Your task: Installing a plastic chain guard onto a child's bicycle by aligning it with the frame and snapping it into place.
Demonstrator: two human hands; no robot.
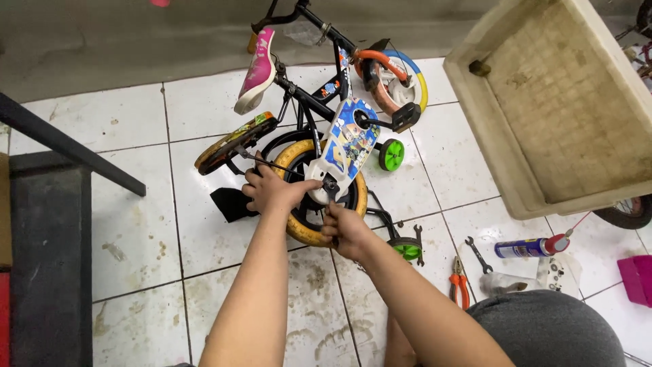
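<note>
A small child's bicycle (pixel 319 95) stands on the white tiled floor, with a pink saddle (pixel 257 68), a black frame and a blue picture-printed chain guard (pixel 348 143). Its rear wheel has a yellow tyre (pixel 299 231) and green training wheels (pixel 391 154). My left hand (pixel 272 191) grips the rear wheel area beside the chain guard's lower end. My right hand (pixel 346 231) is closed around a dark tool (pixel 331 194) set at the rear axle, against the yellow tyre.
A large beige empty tub (pixel 502 156) stands at the right. On the floor lie a spray can (pixel 530 247), orange-handled pliers (pixel 459 284), spanners (pixel 478 254) and a white rag (pixel 536 275). A dark bench (pixel 47 231) is at the left. A magenta box (pixel 638 278) sits at the far right.
</note>
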